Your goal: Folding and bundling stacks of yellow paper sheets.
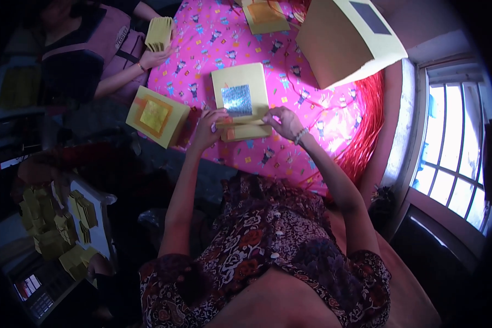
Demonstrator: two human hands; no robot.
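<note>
A stack of yellow paper sheets [239,75] lies in front of me on the pink table, and its top sheet has a shiny silver foil square [239,100]. The near edge of a yellow sheet [245,123] is raised or folded up in a narrow strip across the stack. At that strip's left end, my left hand [206,129] pinches the paper between thumb and fingers. My right hand [283,121], with a beaded bracelet at the wrist, pinches its right end. Below the strip, more of the stack [247,133] shows, with a bit of orange.
Left of my hand, another yellow paper stack [178,113] with a gold-and-orange square overhangs the table edge. A co-worker's hands hold folded yellow papers [159,34]. A large yellow paper block [333,46] stands far right, beside red strands [369,117]. The tablecloth [213,33] is patterned pink.
</note>
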